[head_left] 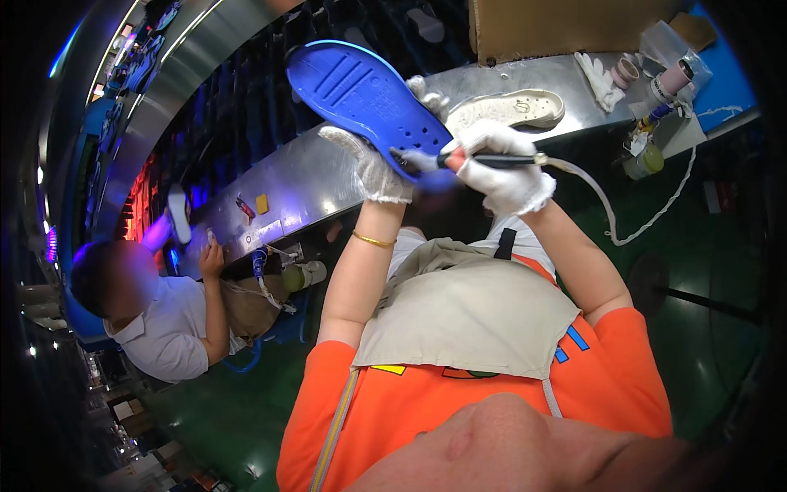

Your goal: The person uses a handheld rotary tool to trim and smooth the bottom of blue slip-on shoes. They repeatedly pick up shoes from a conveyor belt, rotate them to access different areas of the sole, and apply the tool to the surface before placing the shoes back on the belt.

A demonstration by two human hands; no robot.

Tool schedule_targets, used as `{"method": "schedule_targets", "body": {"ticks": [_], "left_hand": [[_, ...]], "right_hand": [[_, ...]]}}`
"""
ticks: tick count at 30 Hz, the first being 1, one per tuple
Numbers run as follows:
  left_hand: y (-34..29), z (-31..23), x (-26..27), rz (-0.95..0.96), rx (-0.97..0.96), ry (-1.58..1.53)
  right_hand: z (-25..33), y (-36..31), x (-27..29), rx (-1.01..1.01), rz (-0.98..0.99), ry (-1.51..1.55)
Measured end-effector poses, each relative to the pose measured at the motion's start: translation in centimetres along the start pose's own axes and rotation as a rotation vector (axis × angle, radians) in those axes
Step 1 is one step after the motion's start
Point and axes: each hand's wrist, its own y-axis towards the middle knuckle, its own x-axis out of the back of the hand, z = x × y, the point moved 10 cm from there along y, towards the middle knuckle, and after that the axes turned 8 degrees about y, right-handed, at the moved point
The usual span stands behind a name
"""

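Gloved in white, my left hand [375, 170] grips a blue shoe sole [352, 86] from beneath. Its thumb lies along the near edge, and glove fingertips show past the far edge. The sole is tilted above the bench, its face with grooves and small holes toward me. My right hand [500, 168], also gloved but with bare skin at a fingertip, is closed round a black-handled brush [492, 161] fed by a pale hose. The brush's tip meets the sole's near edge, by the holes. A white sole [516, 108] lies on the bench just beyond my right hand.
The metal bench [320, 184] runs from lower left to upper right. At its right end are a spare glove [602, 82], tape rolls [625, 72] and a hanging bottle [643, 160]. A cardboard sheet [566, 29] stands behind. At left, a co-worker [168, 316] sits holding a sole.
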Motion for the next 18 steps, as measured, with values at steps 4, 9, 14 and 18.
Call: {"method": "schedule_targets", "body": {"ticks": [4,9,14,18], "left_hand": [[0.6,-1.6,-0.9,0.168,-0.045,-0.079],[0.5,-1.8,-1.8,0.245,0.060,0.025],[0.7,-2.5,-0.8,0.144,0.087,0.533],[1.1,-1.8,-1.3,0.215,0.173,0.709]], "right_hand": [[-2.5,-0.2,-0.9,-0.355,0.008,0.258],[-3.4,-0.3,0.7,-0.388,-0.121,0.349],[-4.5,-0.7,-0.7,-0.569,0.090,0.202],[-5.6,-1.1,-0.9,-0.608,0.268,0.328]]}}
